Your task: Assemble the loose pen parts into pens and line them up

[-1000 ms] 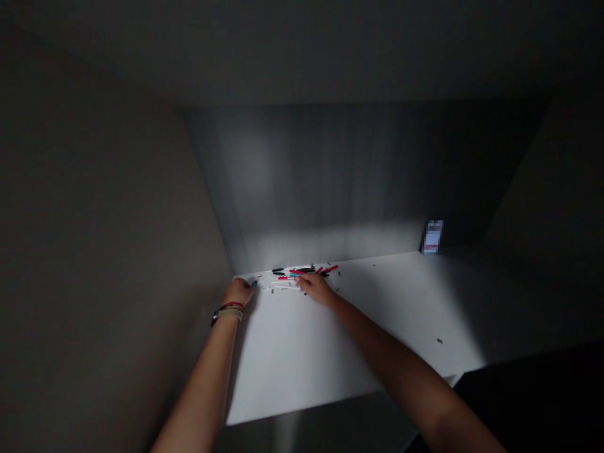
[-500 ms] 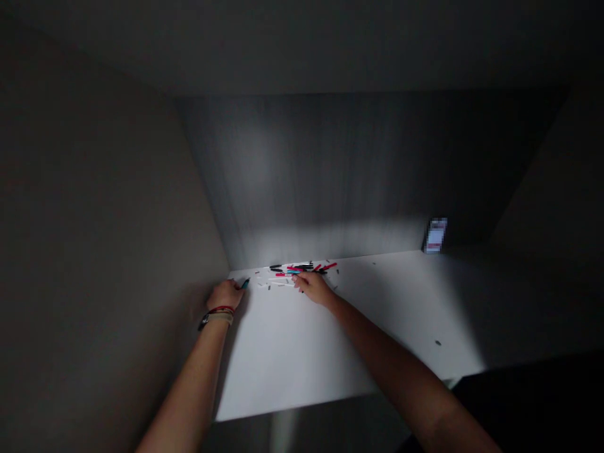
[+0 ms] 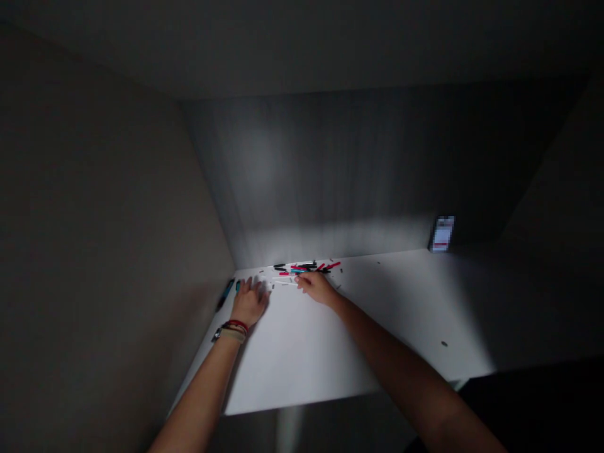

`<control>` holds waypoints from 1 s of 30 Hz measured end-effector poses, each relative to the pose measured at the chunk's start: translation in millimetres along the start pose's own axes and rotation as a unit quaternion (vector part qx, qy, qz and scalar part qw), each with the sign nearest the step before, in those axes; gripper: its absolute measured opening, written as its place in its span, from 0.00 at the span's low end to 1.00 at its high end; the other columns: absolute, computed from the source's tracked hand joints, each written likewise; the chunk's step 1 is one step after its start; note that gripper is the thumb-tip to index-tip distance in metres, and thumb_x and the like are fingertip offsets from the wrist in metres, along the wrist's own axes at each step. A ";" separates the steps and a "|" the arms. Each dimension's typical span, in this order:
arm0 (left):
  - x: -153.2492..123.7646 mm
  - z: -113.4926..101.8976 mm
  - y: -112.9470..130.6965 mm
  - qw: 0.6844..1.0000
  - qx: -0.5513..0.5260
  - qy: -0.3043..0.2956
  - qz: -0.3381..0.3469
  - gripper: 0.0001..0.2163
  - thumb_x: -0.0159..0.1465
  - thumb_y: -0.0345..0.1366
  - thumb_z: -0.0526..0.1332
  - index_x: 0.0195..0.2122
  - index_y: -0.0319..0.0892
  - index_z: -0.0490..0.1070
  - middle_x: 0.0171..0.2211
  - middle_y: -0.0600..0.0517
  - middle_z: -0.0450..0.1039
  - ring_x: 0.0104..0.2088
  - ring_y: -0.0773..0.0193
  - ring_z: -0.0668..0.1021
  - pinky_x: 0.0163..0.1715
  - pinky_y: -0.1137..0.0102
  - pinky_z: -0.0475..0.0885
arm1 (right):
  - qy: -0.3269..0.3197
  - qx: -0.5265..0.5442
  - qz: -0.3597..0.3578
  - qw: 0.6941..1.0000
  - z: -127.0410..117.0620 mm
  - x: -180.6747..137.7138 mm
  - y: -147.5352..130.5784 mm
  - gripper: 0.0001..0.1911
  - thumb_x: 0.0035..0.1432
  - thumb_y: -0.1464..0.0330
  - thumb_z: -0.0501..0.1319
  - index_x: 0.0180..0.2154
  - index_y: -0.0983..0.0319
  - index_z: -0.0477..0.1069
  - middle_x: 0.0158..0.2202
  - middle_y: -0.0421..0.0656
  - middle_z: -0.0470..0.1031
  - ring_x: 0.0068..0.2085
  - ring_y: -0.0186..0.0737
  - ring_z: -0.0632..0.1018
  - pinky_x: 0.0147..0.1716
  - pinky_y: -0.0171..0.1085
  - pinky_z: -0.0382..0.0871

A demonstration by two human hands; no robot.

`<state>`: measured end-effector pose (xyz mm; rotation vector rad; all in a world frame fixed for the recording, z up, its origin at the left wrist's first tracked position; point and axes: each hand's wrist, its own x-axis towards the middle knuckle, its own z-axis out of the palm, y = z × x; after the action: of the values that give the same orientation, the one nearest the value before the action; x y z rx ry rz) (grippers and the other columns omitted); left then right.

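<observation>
Left hand (image 3: 249, 306) spread over smooth white tabletop (image 3: 292, 352); right hand (image 3: 317, 287) at slender pens (image 3: 298, 268), grip unclear.

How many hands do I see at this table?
2: the left hand, fairly open, near the left wall; the right hand, at the near side of the pens.

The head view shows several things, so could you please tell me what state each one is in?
Left hand, open and spread, at the left end of the table.
Right hand, curled beside the pens, grip unclear.
Pens, lying jumbled toward the back.
Blue-and-black item, lying by the left wall.
Phone, upright near the back panel, screen lit but unreadable.
Small dark piece, lying apart toward the front right.
</observation>
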<state>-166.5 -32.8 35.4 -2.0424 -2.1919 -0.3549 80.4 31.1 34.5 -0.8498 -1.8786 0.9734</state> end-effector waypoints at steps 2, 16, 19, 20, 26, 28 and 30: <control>-7.8 4.2 11.2 1.000 0.002 -0.025 -0.012 0.28 0.70 0.50 0.51 0.65 0.39 0.66 0.71 0.37 0.54 0.71 0.39 0.54 0.67 0.48 0.54 | -0.003 -0.008 -0.006 1.000 0.5 0.9 4.9 0.21 0.63 0.52 0.61 0.28 0.61 0.76 0.21 0.40 0.72 0.25 0.36 0.73 0.25 0.33 0.67; -0.7 0.1 -28.8 0.999 -0.025 -0.019 -0.007 0.25 0.61 0.25 0.54 0.59 0.42 0.74 0.66 0.43 0.65 0.68 0.47 0.62 0.65 0.57 0.62 | -0.030 -0.052 -0.025 0.998 3.4 4.1 24.0 0.20 0.67 0.57 0.57 0.28 0.63 0.73 0.25 0.41 0.76 0.25 0.34 0.73 0.27 0.32 0.66; -7.3 3.8 -15.0 0.995 -0.061 -0.063 0.055 0.23 0.68 0.33 0.51 0.62 0.42 0.71 0.66 0.44 0.65 0.67 0.50 0.64 0.66 0.58 0.61 | -0.031 -0.044 -0.019 0.998 3.2 3.7 22.6 0.19 0.66 0.56 0.58 0.28 0.62 0.74 0.25 0.41 0.76 0.25 0.34 0.73 0.27 0.33 0.67; -10.4 5.3 -9.6 0.994 -0.059 -0.077 0.049 0.23 0.70 0.37 0.49 0.64 0.42 0.69 0.67 0.42 0.63 0.68 0.48 0.64 0.65 0.54 0.61 | -0.032 -0.038 -0.017 0.999 3.0 3.3 21.1 0.19 0.65 0.56 0.59 0.28 0.62 0.74 0.24 0.41 0.75 0.25 0.34 0.73 0.27 0.33 0.68; -22.4 7.9 1.0 0.995 -0.005 -0.068 -0.075 0.30 0.70 0.55 0.46 0.68 0.46 0.63 0.72 0.38 0.52 0.72 0.31 0.49 0.63 0.33 0.49 | -0.034 -0.005 -0.012 0.999 1.0 -0.6 6.5 0.18 0.61 0.55 0.64 0.27 0.62 0.75 0.23 0.42 0.75 0.25 0.36 0.73 0.26 0.33 0.69; -21.4 8.5 -2.0 0.992 -0.011 -0.088 -0.085 0.32 0.70 0.57 0.44 0.70 0.46 0.60 0.72 0.37 0.51 0.72 0.34 0.51 0.64 0.35 0.50 | -0.035 -0.004 -0.010 0.999 0.6 -1.6 2.2 0.18 0.61 0.54 0.64 0.27 0.62 0.74 0.23 0.41 0.75 0.25 0.35 0.73 0.25 0.33 0.69; -19.1 10.3 -5.1 0.992 -0.014 -0.093 -0.082 0.33 0.70 0.58 0.44 0.71 0.46 0.58 0.72 0.36 0.49 0.72 0.37 0.53 0.65 0.38 0.50 | -0.038 -0.006 -0.011 0.999 0.2 -2.4 -0.7 0.18 0.61 0.54 0.64 0.27 0.62 0.74 0.23 0.41 0.75 0.25 0.35 0.73 0.25 0.33 0.70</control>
<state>-169.3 -48.8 20.3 -1.9885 -2.4866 -0.2185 81.1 28.7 34.2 -0.8077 -1.9553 0.9947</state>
